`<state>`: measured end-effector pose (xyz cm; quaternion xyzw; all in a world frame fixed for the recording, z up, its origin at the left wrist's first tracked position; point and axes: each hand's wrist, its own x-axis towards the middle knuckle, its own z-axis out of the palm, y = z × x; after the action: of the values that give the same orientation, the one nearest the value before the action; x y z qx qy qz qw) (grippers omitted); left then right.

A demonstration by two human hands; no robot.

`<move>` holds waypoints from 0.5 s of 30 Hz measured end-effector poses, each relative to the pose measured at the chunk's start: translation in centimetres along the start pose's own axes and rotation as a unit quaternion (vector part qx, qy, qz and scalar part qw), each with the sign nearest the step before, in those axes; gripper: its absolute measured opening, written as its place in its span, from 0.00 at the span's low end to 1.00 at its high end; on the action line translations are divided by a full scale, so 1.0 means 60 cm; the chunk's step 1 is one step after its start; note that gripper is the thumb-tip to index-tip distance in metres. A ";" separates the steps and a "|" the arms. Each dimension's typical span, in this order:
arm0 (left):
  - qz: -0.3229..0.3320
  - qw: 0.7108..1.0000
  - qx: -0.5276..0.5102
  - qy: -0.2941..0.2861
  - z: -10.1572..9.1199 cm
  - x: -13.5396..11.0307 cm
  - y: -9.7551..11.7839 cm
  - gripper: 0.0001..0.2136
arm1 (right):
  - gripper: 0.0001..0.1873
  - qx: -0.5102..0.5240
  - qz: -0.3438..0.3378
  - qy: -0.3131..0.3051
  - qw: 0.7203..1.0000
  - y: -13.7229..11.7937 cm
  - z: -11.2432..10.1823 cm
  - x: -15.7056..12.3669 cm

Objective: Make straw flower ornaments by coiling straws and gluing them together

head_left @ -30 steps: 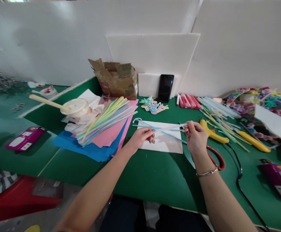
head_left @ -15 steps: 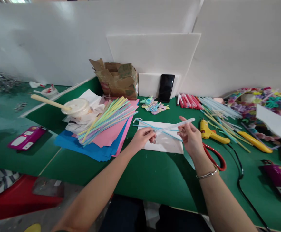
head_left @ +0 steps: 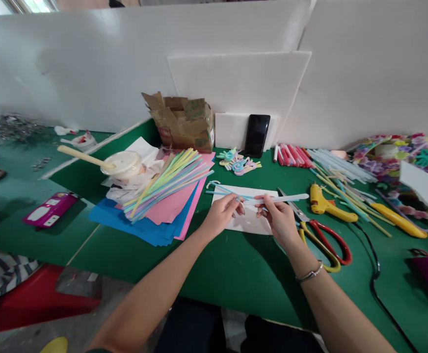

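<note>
A long, pale, translucent white stick [head_left: 291,198] lies level across both hands, looking much like the glue sticks in the pile at the right. Its left end is pinched between the thumb and fingertips of my left hand [head_left: 223,214]. My right hand [head_left: 278,219] grips it a little further along, and the free end pokes out to the right. Beneath the hands is a white sheet [head_left: 249,224] with thin blue pipe cleaners [head_left: 221,188] on it. Red-and-yellow-handled scissors [head_left: 319,235] rest beside my right wrist.
Pastel pipe cleaners [head_left: 170,184] lie on pink and blue sheets [head_left: 125,223] at left, near a lidded tub [head_left: 123,164]. A cardboard box [head_left: 184,125] and phone [head_left: 257,136] stand behind. Rightward are a yellow glue gun [head_left: 328,205], its cord, pale glue sticks [head_left: 341,164] and a yellow cutter [head_left: 400,220].
My right hand has moved lower and closer to my left, closing around the stick. The stick now lies flatter, and the scissors show more fully. The view has shifted slightly.
</note>
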<state>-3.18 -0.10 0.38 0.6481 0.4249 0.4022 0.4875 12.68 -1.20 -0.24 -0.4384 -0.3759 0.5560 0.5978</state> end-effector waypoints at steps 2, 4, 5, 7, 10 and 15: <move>0.017 0.999 0.030 0.015 0.000 -0.001 0.004 0.08 | 0.18 -0.003 0.002 -0.007 1.000 0.000 0.001 -0.001; 0.032 0.997 0.059 0.021 0.000 -0.001 0.006 0.04 | 0.18 -0.009 0.008 -0.016 1.000 0.000 0.002 -0.002; 0.036 0.997 0.067 0.021 -0.001 -0.001 0.007 0.03 | 0.18 -0.012 0.012 -0.019 1.000 0.000 0.002 -0.002; 0.036 0.997 0.072 0.019 -0.002 0.000 0.006 0.03 | 0.18 -0.016 0.011 -0.015 1.000 -0.003 0.000 -0.002; 0.026 0.997 0.073 0.013 -0.004 0.001 0.005 0.03 | 0.17 -0.006 -0.017 0.020 1.000 -0.012 -0.009 0.001; 0.001 0.996 0.082 -0.040 -0.004 0.000 0.004 0.05 | 0.18 0.018 -0.051 0.079 0.995 -0.027 -0.022 0.009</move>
<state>-3.36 -0.05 0.69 0.7019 0.4359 0.3408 0.4486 14.53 -0.81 0.85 -0.4505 -0.3387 0.4951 0.6612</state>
